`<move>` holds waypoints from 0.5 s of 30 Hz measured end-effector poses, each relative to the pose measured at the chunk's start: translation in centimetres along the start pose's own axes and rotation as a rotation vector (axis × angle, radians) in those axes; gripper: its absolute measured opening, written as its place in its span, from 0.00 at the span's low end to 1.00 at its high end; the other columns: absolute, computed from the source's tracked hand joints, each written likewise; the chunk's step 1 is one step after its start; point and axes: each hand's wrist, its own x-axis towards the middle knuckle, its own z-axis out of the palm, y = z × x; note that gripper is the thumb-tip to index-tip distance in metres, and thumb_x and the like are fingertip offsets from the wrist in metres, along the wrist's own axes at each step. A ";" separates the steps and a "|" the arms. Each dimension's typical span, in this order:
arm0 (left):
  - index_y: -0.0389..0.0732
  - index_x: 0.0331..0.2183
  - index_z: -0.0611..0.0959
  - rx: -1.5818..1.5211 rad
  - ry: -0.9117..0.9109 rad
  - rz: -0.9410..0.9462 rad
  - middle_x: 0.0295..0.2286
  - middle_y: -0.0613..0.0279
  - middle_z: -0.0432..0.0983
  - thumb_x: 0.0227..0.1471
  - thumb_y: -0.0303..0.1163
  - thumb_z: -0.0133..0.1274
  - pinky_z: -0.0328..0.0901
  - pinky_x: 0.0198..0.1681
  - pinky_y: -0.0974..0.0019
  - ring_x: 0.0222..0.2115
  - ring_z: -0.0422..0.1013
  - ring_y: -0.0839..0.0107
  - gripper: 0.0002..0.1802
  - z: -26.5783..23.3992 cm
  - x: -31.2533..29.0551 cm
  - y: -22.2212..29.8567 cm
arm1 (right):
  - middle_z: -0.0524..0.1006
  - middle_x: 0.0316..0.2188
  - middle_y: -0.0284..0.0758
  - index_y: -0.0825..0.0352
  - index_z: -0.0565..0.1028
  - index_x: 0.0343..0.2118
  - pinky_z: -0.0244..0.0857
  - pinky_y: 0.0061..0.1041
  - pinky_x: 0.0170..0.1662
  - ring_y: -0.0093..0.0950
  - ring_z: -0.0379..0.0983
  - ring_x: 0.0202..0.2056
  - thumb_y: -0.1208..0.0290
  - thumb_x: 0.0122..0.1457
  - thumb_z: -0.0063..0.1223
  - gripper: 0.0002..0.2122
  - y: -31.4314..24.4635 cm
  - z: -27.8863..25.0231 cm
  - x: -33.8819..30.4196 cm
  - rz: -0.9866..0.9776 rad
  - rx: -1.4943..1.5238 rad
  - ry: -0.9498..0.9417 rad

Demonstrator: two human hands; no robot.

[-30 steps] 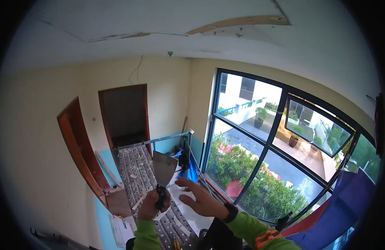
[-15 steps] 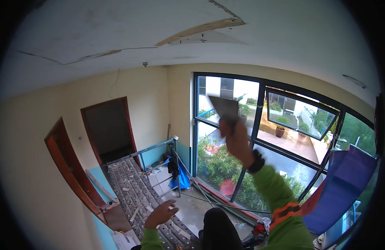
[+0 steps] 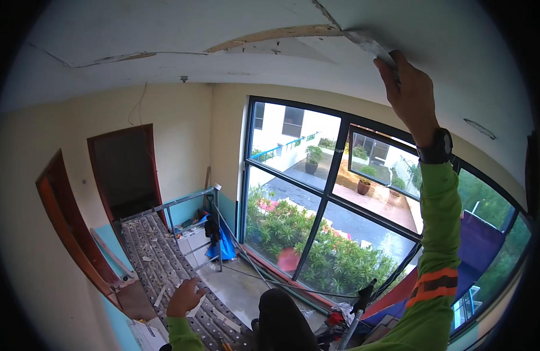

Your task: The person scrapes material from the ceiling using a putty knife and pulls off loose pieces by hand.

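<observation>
**Right arm stretched to ceiling, scraper blade at the crack**

Right hand [image 3: 411, 96] raised high on the right, arm near straight, fingers closed round a scraper [image 3: 369, 45]; blade flat against the ceiling [image 3: 164, 29] beside the peeling plaster strip [image 3: 270, 36]; left hand [image 3: 185, 297] low, near left, fingers loosely spread, holding nothing, above the scaffold platform [image 3: 159, 257]; big window [image 3: 340, 199] far right.

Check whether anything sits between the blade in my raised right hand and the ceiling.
Nothing visible does. The right hand holds the scraper blade up with its edge already against the ceiling, beside the peeling strip. The left hand hangs low, away from it.
</observation>
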 end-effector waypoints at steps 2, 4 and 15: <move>0.37 0.52 0.72 0.002 -0.003 0.006 0.49 0.44 0.69 0.51 0.43 0.55 0.63 0.52 0.56 0.48 0.69 0.50 0.30 0.2 0.0 -0.4 | 0.74 0.16 0.38 0.65 0.72 0.34 0.65 0.33 0.21 0.38 0.73 0.17 0.62 0.61 0.51 0.10 0.1 -0.4 0.4 -0.027 -0.023 0.005; 0.38 0.52 0.72 -0.001 -0.008 0.008 0.49 0.44 0.69 0.51 0.44 0.55 0.63 0.52 0.56 0.48 0.68 0.50 0.30 -0.2 0.1 -0.4 | 0.74 0.16 0.38 0.65 0.72 0.35 0.65 0.34 0.21 0.38 0.73 0.18 0.62 0.61 0.51 0.10 0.2 -0.3 0.6 -0.051 -0.044 0.010; 0.39 0.50 0.74 -0.053 0.057 -0.050 0.46 0.43 0.71 0.50 0.44 0.56 0.63 0.52 0.54 0.48 0.68 0.48 0.29 -1.7 -1.4 -2.3 | 0.74 0.17 0.40 0.65 0.71 0.33 0.64 0.35 0.21 0.39 0.73 0.18 0.63 0.64 0.46 0.10 -2.1 -1.1 0.2 0.125 -0.068 -0.077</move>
